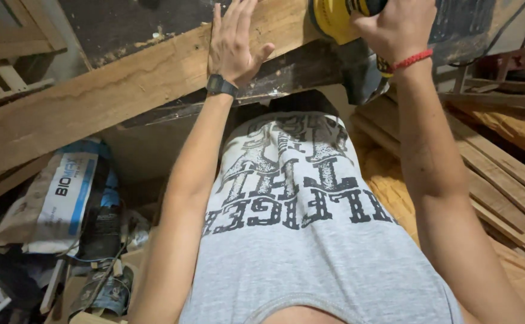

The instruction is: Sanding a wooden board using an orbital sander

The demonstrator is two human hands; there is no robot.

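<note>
A long wooden plank (112, 96) is seen running from the lower left edge up to the top centre of the frame, laid across a dark, worn worktop (298, 72). It is being sanded: a yellow power sander (340, 18) is set on its upper end at the top of the frame, partly cut off by the edge.

For the step to be done well, the plank is best kept pinned flat so that it cannot creep, and the sander is best held level on the wood with even, light pressure and moved along the grain rather than tilted onto an edge; this is a judgement from the pose alone.

The left hand (234, 45) is laid palm down on the plank, its fingers (229, 21) spread wide and flat, holding nothing, only pressing. The plank lies directly under them, its near edge just below the heel of the hand. A black wristwatch (221, 86) is worn at the wrist.

The right hand (397, 27) is closed over the top of the sander, the fingers curled around its body. The plank lies just beside and below these fingers, not touched by them. A red cord bracelet (412, 60) is worn on that wrist.

At the right, loose boards (502, 174) are stacked; at the lower left a sack (64, 198) lies.
</note>
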